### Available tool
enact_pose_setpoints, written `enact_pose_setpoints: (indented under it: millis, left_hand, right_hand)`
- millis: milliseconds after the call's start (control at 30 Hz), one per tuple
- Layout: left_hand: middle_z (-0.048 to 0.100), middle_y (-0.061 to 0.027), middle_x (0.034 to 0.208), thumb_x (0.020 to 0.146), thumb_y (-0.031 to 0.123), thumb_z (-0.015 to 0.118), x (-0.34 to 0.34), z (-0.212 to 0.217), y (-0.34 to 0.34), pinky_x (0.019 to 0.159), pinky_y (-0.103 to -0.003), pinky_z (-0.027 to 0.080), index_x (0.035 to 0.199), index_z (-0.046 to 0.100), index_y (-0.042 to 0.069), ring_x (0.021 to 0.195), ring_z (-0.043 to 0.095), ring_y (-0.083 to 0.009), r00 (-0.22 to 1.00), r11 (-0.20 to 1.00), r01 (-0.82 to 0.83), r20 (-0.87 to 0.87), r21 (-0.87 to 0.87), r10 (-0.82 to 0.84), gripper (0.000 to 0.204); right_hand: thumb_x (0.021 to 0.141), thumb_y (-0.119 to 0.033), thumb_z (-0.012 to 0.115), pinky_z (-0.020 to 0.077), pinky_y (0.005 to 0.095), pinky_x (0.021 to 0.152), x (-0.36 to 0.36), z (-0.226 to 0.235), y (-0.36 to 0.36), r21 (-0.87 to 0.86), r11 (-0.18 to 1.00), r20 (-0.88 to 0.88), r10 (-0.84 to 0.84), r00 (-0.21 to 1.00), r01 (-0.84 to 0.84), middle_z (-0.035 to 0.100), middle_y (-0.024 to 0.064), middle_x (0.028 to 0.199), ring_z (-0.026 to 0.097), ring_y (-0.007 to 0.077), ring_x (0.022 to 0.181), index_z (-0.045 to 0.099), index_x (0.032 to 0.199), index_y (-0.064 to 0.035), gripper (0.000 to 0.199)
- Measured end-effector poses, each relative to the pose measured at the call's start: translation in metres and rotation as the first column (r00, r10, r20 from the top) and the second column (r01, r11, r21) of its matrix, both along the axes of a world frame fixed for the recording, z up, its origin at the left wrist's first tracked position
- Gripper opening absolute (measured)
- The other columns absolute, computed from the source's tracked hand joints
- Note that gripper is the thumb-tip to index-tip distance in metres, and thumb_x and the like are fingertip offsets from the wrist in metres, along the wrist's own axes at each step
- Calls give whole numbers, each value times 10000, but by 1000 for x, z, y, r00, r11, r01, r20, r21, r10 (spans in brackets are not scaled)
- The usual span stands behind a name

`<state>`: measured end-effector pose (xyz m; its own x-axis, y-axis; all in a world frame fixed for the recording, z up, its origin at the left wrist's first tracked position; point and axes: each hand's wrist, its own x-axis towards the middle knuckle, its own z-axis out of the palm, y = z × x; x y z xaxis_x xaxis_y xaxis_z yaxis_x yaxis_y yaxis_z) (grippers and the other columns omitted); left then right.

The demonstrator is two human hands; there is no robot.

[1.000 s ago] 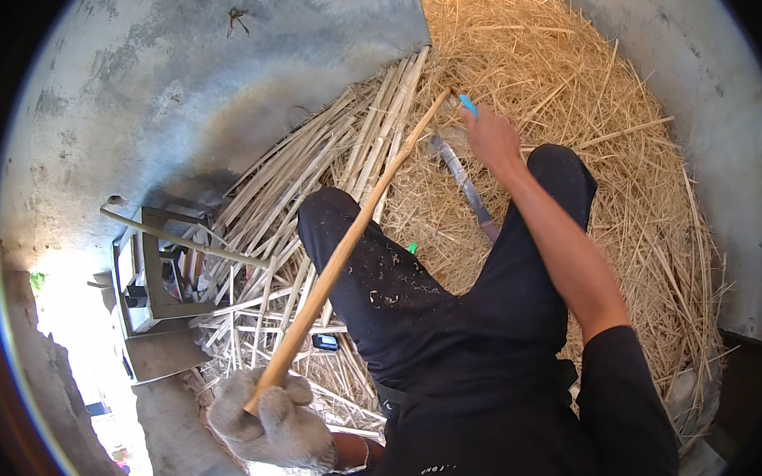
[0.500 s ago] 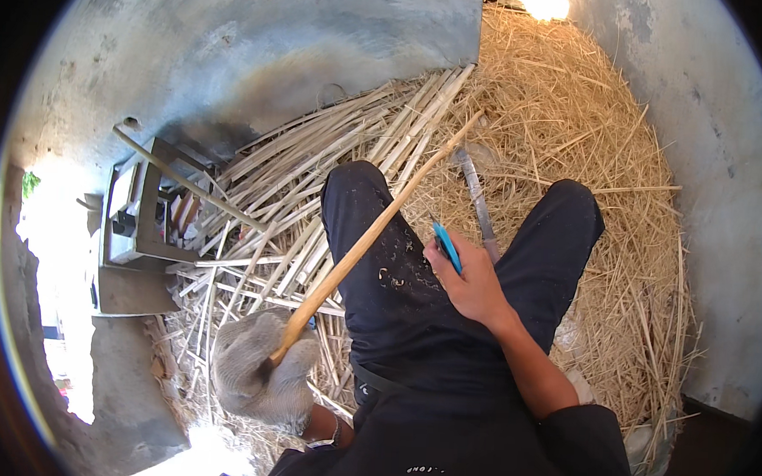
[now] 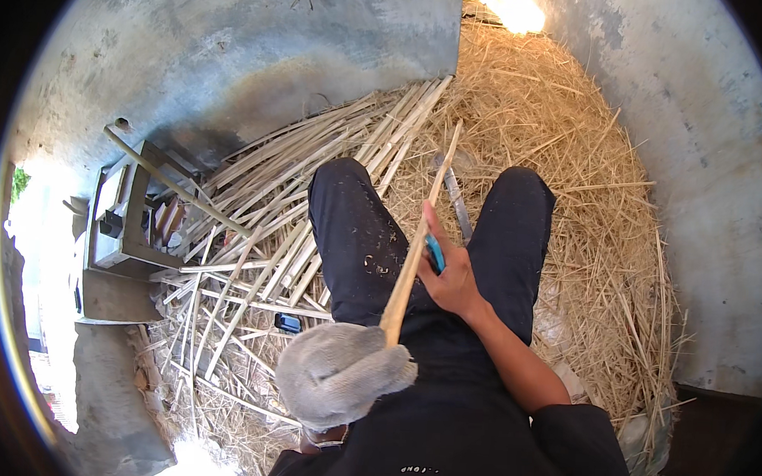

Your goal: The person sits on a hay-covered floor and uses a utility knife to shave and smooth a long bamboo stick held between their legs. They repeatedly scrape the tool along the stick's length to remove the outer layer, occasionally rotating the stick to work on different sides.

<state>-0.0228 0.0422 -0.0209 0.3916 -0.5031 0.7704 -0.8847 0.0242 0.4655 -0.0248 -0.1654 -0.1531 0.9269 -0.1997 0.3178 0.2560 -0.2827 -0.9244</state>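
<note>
Two hands worked one bamboo strip (image 3: 424, 231) over the lap, straw heap (image 3: 571, 161) beyond them. Left hand (image 3: 341, 372), gloved, stayed closed on the strip's near end. Right hand (image 3: 451, 279) had come back from the straw and now gripped a blue-handled knife (image 3: 436, 253) against the strip's middle, so cutting looked ready to start.
</note>
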Motion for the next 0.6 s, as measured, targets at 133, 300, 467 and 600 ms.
enact_pose_setpoints:
  millis: [133, 300, 467, 600]
  left_hand:
    - [704, -136, 806, 561, 62, 794, -7, 0, -6, 572, -335, 561, 939, 752, 4, 669, 694, -276, 997, 997, 75, -26, 10, -75, 386]
    - [695, -176, 850, 535, 45, 839, 4, 0, 12, 594, -335, 558, 925, 747, 20, 696, 685, -278, 1000, 998, 20, -7, 67, -19, 401]
    - [674, -188, 891, 560, -15, 897, -23, -6, -4, 647, -328, 549, 942, 677, -9, 740, 671, -240, 790, 845, -523, -437, -114, 430, 441]
    - [669, -176, 910, 626, -38, 823, -19, -2, -8, 654, -304, 542, 999, 652, -27, 767, 654, -214, 709, 742, -659, -428, -121, 560, 411]
  right_hand:
    - [883, -41, 607, 472, 271, 747, 10, -30, -22, 65, 996, -240, -49, 970, 66, 635, 116, 1195, 506, 142, 717, 225, 1576, -159, 800]
    - [883, -42, 604, 466, 269, 767, 21, -29, -25, -20, 995, -273, -95, 957, 93, 630, 121, 1196, 512, 141, 745, 247, 1570, -160, 784]
    - [879, -44, 622, 497, 291, 721, 8, 17, 7, 40, 994, -185, 106, 977, -100, 676, 184, 1104, 601, 208, 693, 307, 1546, -129, 743]
    - [878, -28, 614, 534, 319, 674, -9, 56, 28, -47, 967, -48, 250, 967, -252, 679, 229, 994, 670, 341, 681, 344, 1526, -118, 707]
